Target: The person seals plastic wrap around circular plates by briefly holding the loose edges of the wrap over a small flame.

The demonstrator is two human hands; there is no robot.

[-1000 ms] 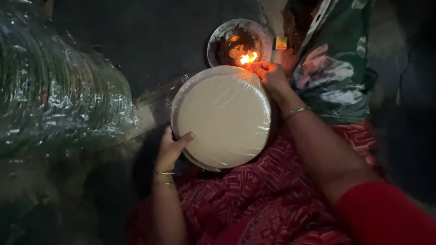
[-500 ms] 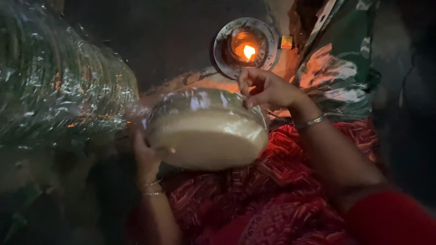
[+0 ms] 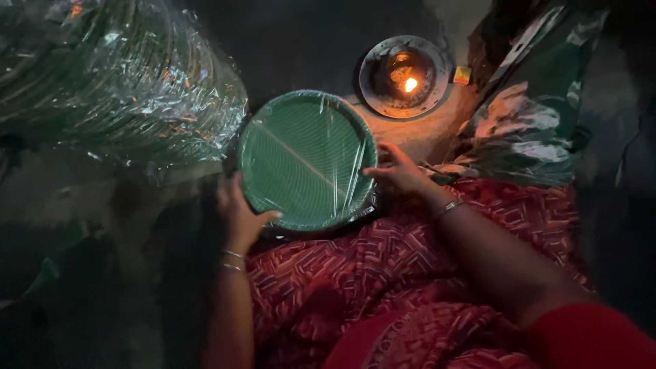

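I hold a stack of round green plates wrapped in clear film, green face up, over my lap. My left hand grips its lower left rim, thumb on top. At the right rim rests my right hand, fingers on the film-covered edge. The film shows creases across the plate's face. Both wrists wear thin bangles.
A small flame burns in a round metal dish on the floor just beyond the plates. A large film-wrapped pile of green plates lies at the upper left. Green patterned cloth is at the right, red patterned cloth covers my lap.
The plate stack was white side up with my right hand near the flame; it has been flipped over and now shows its green face, both hands on its rim.
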